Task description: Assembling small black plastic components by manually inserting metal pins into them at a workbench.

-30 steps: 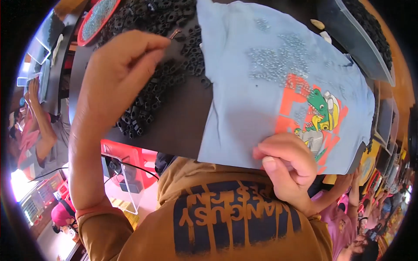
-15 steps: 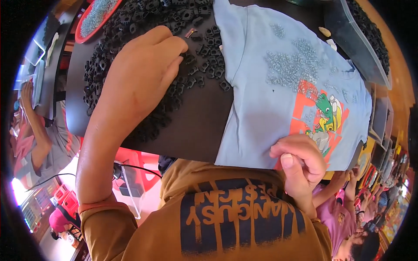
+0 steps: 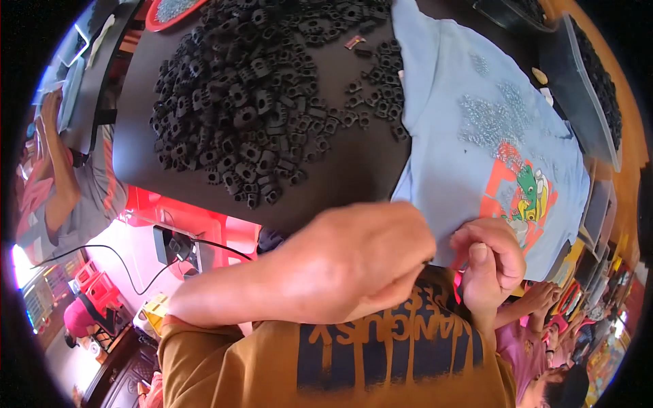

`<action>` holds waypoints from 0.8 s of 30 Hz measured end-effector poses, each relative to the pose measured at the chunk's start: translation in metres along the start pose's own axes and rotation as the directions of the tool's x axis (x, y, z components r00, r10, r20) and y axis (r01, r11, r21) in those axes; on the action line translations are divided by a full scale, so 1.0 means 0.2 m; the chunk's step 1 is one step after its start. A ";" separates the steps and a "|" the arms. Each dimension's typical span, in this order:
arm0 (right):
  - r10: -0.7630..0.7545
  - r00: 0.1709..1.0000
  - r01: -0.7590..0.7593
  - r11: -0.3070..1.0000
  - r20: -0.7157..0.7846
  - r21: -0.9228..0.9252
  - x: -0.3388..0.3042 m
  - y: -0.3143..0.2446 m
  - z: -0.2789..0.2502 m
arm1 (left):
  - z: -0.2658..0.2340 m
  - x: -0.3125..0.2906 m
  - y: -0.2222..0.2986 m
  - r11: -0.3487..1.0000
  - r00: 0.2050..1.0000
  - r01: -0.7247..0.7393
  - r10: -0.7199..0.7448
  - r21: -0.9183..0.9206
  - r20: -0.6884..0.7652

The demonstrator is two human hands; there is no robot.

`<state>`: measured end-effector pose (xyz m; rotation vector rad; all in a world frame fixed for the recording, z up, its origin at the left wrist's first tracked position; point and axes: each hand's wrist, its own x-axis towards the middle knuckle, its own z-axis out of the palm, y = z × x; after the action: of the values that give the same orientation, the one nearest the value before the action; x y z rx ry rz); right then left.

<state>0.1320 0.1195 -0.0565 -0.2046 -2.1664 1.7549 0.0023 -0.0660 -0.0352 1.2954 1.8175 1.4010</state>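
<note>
My left hand (image 3: 354, 262) is closed in a pinch in front of my chest, and a dark bit of a small black plastic piece peeks out at its fingertips. Just to its right, my right hand (image 3: 491, 262) is curled with the thumb against the fingers, at the table's near edge; whatever lies inside is hidden. A big heap of small black plastic pieces with holes (image 3: 238, 102) covers the left of the dark table (image 3: 333, 173). Small metal springs (image 3: 493, 119) are spread over a light blue T-shirt (image 3: 442, 160) with a cartoon print.
A red dish of springs (image 3: 163, 22) stands at the far left. Clear plastic bins (image 3: 592, 88) line the right side, one with black pieces. Other people sit at both sides. A red plastic stool (image 3: 224, 228) and a black cable (image 3: 112, 251) are below the table edge.
My left hand has come from the black heap back toward me and right, close to my right hand, with a small black piece at its fingertips. My right hand stays curled.
</note>
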 end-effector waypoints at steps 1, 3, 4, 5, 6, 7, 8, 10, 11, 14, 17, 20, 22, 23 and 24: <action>0.031 0.998 -0.030 0.999 -0.050 0.014 -0.01 0.00 0.01 | 0.08 -0.03 -0.05 0.999 0.997 -0.042 0.043 0.019 -0.059; 0.139 0.989 -0.136 0.988 -0.043 0.073 0.01 -0.04 0.03 | 0.15 -0.04 -0.09 0.996 0.988 -0.072 0.079 0.053 -0.134; 0.256 0.966 -0.248 0.961 -0.048 0.123 0.02 -0.07 0.03 | 0.16 -0.04 -0.10 0.992 0.978 -0.100 0.112 0.074 -0.178; 0.272 0.962 -0.271 0.961 -0.018 0.047 0.05 -0.11 0.03 | 0.16 -0.04 -0.10 0.987 0.965 -0.130 0.148 0.094 -0.216; 0.272 0.962 -0.272 0.962 -0.017 0.035 0.10 -0.16 0.03 | 0.16 -0.03 -0.11 0.987 0.963 -0.135 0.152 0.086 -0.224; 0.176 0.979 -0.163 0.978 0.103 -0.127 0.16 -0.20 0.06 | 0.16 -0.04 -0.13 0.987 0.967 -0.146 0.156 0.062 -0.200; 0.097 0.969 -0.031 0.960 0.226 -0.280 0.23 -0.23 0.08 | 0.15 -0.03 -0.14 0.986 0.970 -0.166 0.169 0.031 -0.173; -0.110 0.904 0.267 0.900 0.413 -0.345 0.39 -0.26 0.17 | 0.15 -0.03 -0.15 0.967 0.948 -0.239 0.252 0.092 -0.194; -0.152 0.882 0.329 0.877 0.447 -0.350 0.46 -0.26 0.24 | 0.15 -0.03 -0.16 0.942 0.924 -0.295 0.323 0.158 -0.204; -0.285 0.787 0.506 0.806 0.547 -0.308 0.62 -0.24 0.47 | 0.19 -0.05 -0.16 0.952 0.925 -0.273 0.300 0.140 -0.233; -0.301 0.722 0.604 0.712 0.623 -0.357 0.71 -0.18 0.63 | 0.15 -0.06 -0.16 0.913 0.887 -0.366 0.400 0.179 -0.231; -0.364 0.668 0.691 0.628 0.648 -0.359 0.75 -0.12 0.71 | 0.16 -0.05 -0.15 0.923 0.905 -0.369 0.383 0.109 -0.185; -0.333 0.678 0.683 0.614 0.656 -0.395 0.75 -0.11 0.74 | 0.15 -0.04 -0.15 0.942 0.939 -0.329 0.334 0.069 -0.078; -0.304 0.688 0.674 0.604 0.659 -0.426 0.76 -0.11 0.75 | 0.15 -0.05 -0.15 0.942 0.939 -0.330 0.335 0.069 -0.080; -0.303 0.688 0.674 0.603 0.659 -0.427 0.76 -0.11 0.76 | 0.15 -0.04 -0.15 0.943 0.940 -0.330 0.333 0.051 -0.077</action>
<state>-0.0608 0.0234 -0.0347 0.7908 -2.7608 0.7045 0.0191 -0.0609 -0.0757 1.6449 1.7440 1.6233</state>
